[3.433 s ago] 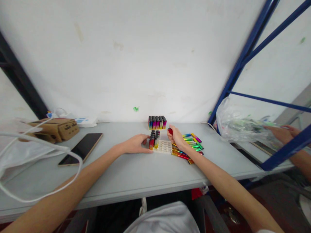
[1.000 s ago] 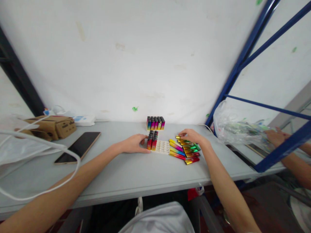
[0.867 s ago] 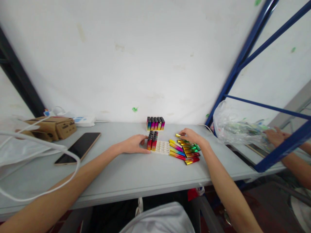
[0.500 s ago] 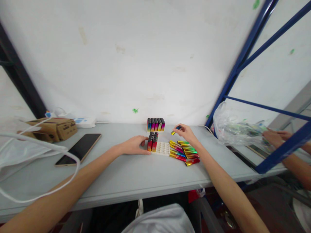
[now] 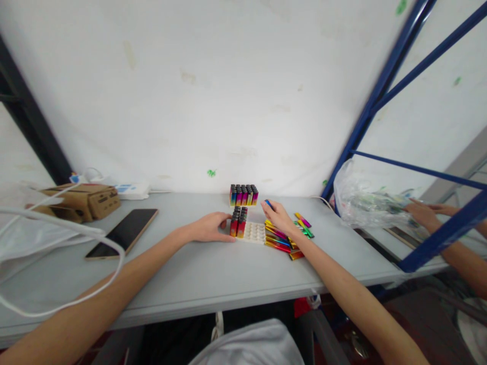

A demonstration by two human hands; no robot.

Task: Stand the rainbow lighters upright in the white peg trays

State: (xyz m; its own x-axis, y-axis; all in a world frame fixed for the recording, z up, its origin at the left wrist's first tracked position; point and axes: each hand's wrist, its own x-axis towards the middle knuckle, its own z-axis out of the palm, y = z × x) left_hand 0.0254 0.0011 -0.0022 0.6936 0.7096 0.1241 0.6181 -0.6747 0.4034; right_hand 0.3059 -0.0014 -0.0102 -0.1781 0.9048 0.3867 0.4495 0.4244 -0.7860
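A white tray (image 5: 255, 232) with round sockets lies on the grey table (image 5: 213, 274). Several rainbow-coloured lighters (image 5: 238, 223) stand upright in its left columns. My left hand (image 5: 210, 226) rests against the tray's left side, fingers curled beside those lighters. My right hand (image 5: 277, 217) hovers over the tray's right edge, pinched on one lighter (image 5: 268, 204) whose blue end sticks up. Loose lighters (image 5: 283, 241) lie flat in a row to the right of the tray, partly hidden under my wrist. A full block of lighters (image 5: 244, 194) stands by the wall.
A phone (image 5: 122, 232) lies face up on the left, with a cardboard box (image 5: 85, 200), a power strip (image 5: 131, 189) and a white cable (image 5: 57, 223). A clear plastic bag (image 5: 365, 200) sits behind the blue frame (image 5: 384, 86), where another person's hands (image 5: 422, 215) work.
My right hand lifted one lighter out of the loose row and carried it left, over the tray's right edge. My left hand stayed at the tray.
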